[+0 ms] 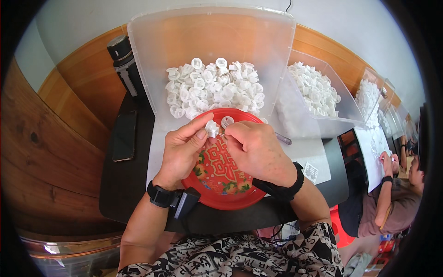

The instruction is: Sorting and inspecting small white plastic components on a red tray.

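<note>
Over a round red tray with printed fruit, my left hand pinches a small white plastic part between thumb and fingertips. My right hand is closed around a thin metal tool, whose narrow end meets the white part. From behind the right hand sticks out a grey rod-like end; I cannot tell whether it belongs to the same tool. One loose round white piece lies on the tray between my hands.
Behind the tray, a tipped clear plastic bin spills many white parts. Another clear bin of white parts stands to its right. A phone and a dark bottle are at left. A person works at far right.
</note>
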{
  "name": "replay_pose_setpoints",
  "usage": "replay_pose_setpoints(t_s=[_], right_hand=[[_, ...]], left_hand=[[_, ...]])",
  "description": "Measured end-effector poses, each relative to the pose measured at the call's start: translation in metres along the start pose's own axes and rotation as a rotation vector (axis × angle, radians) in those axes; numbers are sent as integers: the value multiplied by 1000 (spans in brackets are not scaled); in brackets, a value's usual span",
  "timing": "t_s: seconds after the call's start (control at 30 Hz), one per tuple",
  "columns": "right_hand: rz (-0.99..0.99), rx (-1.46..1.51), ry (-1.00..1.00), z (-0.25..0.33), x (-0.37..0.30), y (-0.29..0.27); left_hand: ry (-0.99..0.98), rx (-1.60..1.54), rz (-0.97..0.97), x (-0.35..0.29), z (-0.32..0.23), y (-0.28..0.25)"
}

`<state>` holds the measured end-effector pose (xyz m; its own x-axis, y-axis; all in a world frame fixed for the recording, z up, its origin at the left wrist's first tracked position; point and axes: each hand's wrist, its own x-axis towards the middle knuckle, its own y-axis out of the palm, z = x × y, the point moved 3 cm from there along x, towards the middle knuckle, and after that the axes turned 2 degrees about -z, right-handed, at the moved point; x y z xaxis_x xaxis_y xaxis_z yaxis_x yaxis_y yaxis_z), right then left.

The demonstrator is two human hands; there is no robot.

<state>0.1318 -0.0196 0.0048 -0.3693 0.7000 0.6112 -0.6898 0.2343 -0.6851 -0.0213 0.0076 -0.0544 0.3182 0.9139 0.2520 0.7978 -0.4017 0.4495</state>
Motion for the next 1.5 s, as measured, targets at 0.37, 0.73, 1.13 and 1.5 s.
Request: replay_pose_setpoints(t_s=[0.37,0.73,1.13,1.5], right_hand=[[-127,176,136,-2,1,-1],[1,602,467,-9,-2,16],[-110,502,305,-7,0,14],[-135,488,285,-3,1,11]], left_hand=[[41,84,-15,1,1,0],[-6,-119,-16,1,5,6],[-1,-134,-9,1,7,6],[1,-136,-17,1,7,7]])
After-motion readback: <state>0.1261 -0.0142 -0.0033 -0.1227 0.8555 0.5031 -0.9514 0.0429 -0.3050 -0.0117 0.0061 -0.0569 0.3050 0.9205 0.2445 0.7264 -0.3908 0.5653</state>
